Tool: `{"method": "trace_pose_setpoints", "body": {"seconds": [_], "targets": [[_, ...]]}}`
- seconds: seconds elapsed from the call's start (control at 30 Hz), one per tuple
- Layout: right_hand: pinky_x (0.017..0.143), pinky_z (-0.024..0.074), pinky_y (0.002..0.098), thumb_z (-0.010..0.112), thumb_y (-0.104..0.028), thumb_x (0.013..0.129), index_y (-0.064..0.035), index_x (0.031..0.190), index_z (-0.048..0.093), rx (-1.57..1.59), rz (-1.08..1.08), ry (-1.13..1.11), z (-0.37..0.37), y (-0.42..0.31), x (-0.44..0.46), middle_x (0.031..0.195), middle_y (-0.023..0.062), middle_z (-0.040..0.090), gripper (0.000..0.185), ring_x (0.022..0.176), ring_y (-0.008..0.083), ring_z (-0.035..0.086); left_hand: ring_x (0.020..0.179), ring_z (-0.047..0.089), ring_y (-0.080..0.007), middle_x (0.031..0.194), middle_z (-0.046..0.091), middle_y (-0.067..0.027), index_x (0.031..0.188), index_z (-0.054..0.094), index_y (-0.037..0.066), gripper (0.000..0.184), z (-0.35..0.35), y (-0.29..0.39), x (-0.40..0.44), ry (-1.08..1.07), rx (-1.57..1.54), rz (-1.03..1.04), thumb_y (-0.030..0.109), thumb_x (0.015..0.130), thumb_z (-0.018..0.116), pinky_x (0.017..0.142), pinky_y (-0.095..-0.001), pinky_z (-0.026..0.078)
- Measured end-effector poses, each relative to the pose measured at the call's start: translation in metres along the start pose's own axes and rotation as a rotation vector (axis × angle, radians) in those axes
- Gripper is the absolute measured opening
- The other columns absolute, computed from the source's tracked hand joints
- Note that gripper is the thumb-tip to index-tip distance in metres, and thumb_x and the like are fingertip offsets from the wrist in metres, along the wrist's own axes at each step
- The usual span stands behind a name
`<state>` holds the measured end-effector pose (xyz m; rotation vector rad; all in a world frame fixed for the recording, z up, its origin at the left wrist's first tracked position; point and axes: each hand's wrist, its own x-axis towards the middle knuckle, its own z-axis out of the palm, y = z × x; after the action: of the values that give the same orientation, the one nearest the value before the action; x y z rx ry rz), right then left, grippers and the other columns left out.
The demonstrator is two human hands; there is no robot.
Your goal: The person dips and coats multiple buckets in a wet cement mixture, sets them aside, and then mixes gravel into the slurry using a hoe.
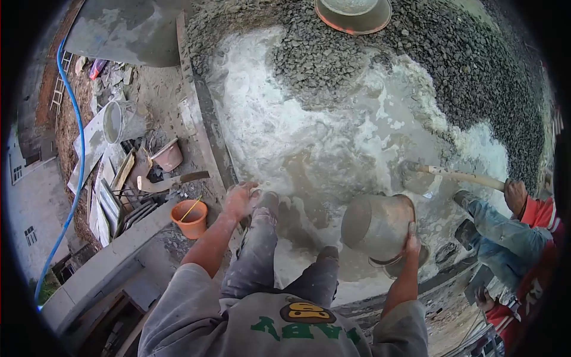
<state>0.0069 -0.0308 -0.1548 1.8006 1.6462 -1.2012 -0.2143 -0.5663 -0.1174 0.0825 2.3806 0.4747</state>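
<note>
My right hand (412, 240) grips the rim of a cement-crusted bucket (376, 225), which is tipped on its side above the wet grey mix (321, 178). Beneath its near side shows part of another dark rim, mostly covered. My left hand (239, 200) is beside my left knee, its fingers stretched out and nothing visible in them. Pale powder and water spread over the mix in front of me. On the right, a co-worker's hand (515, 197) holds the wooden handle of a hoe-like tool (464, 176), its head in the mix.
Dark gravel (476, 89) is heaped at the back and right, with a round basin (354, 15) on it. A low ledge (208, 125) borders the mix on the left. Beyond it are an orange bucket (190, 221), a clear bucket (122, 122), scrap boards and a blue hose (79, 119).
</note>
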Motion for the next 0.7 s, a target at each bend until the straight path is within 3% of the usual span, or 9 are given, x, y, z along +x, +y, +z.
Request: {"method": "trace_pose_setpoints", "body": {"seconds": [0.1, 0.2, 0.27, 0.3, 0.43, 0.47, 0.57, 0.67, 0.7], "targets": [[0.088, 0.0429, 0.0433, 0.052, -0.049, 0.08, 0.002, 0.108, 0.058, -0.795, -0.146, 0.01, -0.025, 0.008, 0.015, 0.107, 0.0244, 0.057, 0.058, 0.106, 0.0333, 0.053, 0.106, 0.054, -0.0269, 0.102, 0.063, -0.0124, 0.107, 0.059, 0.014, 0.031, -0.056, -0.065, 0.015, 0.086, 0.484, -0.128, 0.029, 0.083, 0.049, 0.104, -0.0513, 0.021], [0.091, 0.0405, 0.0437, 0.05, -0.048, 0.08, 0.0015, 0.111, 0.056, -1.026, -0.102, 0.065, -0.029, 0.051, 0.043, 0.112, 0.0258, 0.055, 0.058, 0.11, 0.0368, 0.05, 0.113, 0.049, -0.0342, 0.109, 0.06, -0.0176, 0.112, 0.057, 0.007, 0.036, -0.113, -0.129, 0.019, -0.2, 0.969, -0.373, 0.022, 0.082, 0.045, 0.107, -0.0541, 0.011], [0.092, 0.0398, 0.0429, 0.048, -0.048, 0.079, 0.0001, 0.115, 0.054, -0.951, -0.05, 0.123, -0.019, 0.064, 0.037, 0.115, 0.0246, 0.054, 0.061, 0.111, 0.0375, 0.049, 0.108, 0.053, -0.0272, 0.109, 0.06, -0.0117, 0.116, 0.051, 0.01, 0.034, -0.124, -0.188, 0.003, -0.266, 0.998, -0.542, 0.019, 0.085, 0.044, 0.1, -0.0522, 0.024], [0.093, 0.0397, 0.0424, 0.048, -0.049, 0.079, -0.0008, 0.117, 0.053, -0.908, -0.046, 0.144, -0.011, 0.045, 0.012, 0.116, 0.0235, 0.053, 0.062, 0.111, 0.0371, 0.049, 0.104, 0.056, -0.022, 0.107, 0.061, -0.0064, 0.116, 0.049, 0.012, 0.031, -0.104, -0.266, -0.018, -0.174, 1.195, -0.467, 0.019, 0.086, 0.045, 0.091, -0.0478, 0.032], [0.087, 0.0418, 0.0417, 0.054, -0.041, 0.076, -0.0044, 0.109, 0.057, -0.939, -0.027, 0.19, 0.034, 0.037, 0.025, 0.108, 0.0217, 0.058, 0.049, 0.103, 0.0354, 0.054, 0.099, 0.06, -0.0203, 0.104, 0.063, -0.0052, 0.109, 0.057, 0.012, 0.026, -0.112, -0.265, -0.064, -0.445, 0.928, -0.652, 0.022, 0.085, 0.05, 0.083, -0.0335, 0.045], [0.086, 0.0423, 0.0408, 0.055, -0.04, 0.077, -0.0051, 0.107, 0.058, -0.87, -0.172, 0.189, 0.05, 0.029, 0.026, 0.105, 0.0216, 0.059, 0.046, 0.101, 0.0353, 0.055, 0.099, 0.06, -0.0217, 0.103, 0.064, -0.007, 0.104, 0.061, 0.011, 0.025, -0.101, -0.252, -0.07, -0.511, 0.969, -0.635, 0.022, 0.081, 0.056, 0.08, -0.031, 0.049], [0.083, 0.0438, 0.0387, 0.056, -0.036, 0.08, -0.0041, 0.101, 0.061, -0.537, -0.455, -0.007, 0.142, -0.016, -0.007, 0.099, 0.0195, 0.062, 0.038, 0.097, 0.0327, 0.058, 0.095, 0.063, -0.0216, 0.1, 0.065, -0.0105, 0.097, 0.065, 0.008, 0.029, -0.091, -0.225, -0.101, -0.489, 0.687, -0.727, 0.022, 0.073, 0.063, 0.082, -0.0335, 0.049], [0.085, 0.0438, 0.0356, 0.055, -0.037, 0.081, -0.0052, 0.103, 0.061, -0.572, -0.593, -0.276, 0.222, -0.104, -0.086, 0.101, 0.0172, 0.062, 0.04, 0.098, 0.03, 0.058, 0.093, 0.063, -0.0202, 0.096, 0.066, -0.0112, 0.101, 0.064, 0.01, 0.033, -0.168, -0.142, -0.113, -0.586, 0.2, -0.992, 0.023, 0.071, 0.063, 0.08, -0.0357, 0.048], [0.087, 0.0431, 0.0351, 0.054, -0.038, 0.08, -0.0065, 0.107, 0.059, -0.571, -0.633, -0.392, 0.249, -0.106, -0.096, 0.105, 0.0158, 0.061, 0.042, 0.1, 0.0299, 0.057, 0.088, 0.064, -0.0213, 0.092, 0.067, -0.0113, 0.1, 0.065, 0.011, 0.033, -0.183, -0.141, -0.133, -0.586, 0.3, -0.948, 0.023, 0.069, 0.063, 0.078, -0.0377, 0.048]]}}
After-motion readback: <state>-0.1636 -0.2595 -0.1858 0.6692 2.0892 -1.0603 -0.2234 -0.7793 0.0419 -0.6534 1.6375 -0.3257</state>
